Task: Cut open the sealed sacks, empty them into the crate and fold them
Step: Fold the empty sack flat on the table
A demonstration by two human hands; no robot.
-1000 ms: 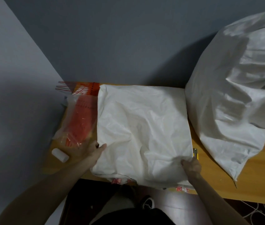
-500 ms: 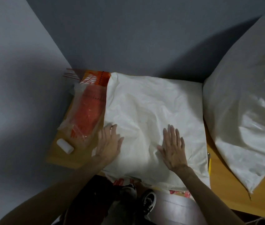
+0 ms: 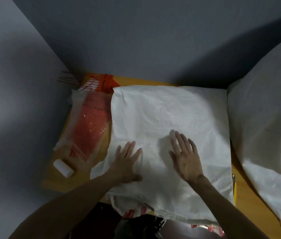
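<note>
Flatly, both hands [image 3: 127, 163] [image 3: 186, 157] press the crinkled white woven sack [image 3: 167, 114].

folded sack [image 3: 167, 118]: white, red print at hem | table [image 3: 239, 190]: yellow-orange | small roll [image 3: 63, 168]: white | walls [image 3: 136, 40]: grey

Table [image 3: 77, 181]: wooden, orange-yellow top, set into a corner of grey walls [image 3: 136, 40].
Plastic bag [image 3: 88, 128]: clear, filled with red-orange ties, lying flat on the table's left side.
Loose ties [image 3: 100, 81]: orange bundle at the back corner, just behind the bag.
Small roll [image 3: 63, 168]: white cylinder, near the front left edge, beside the bag.
</note>
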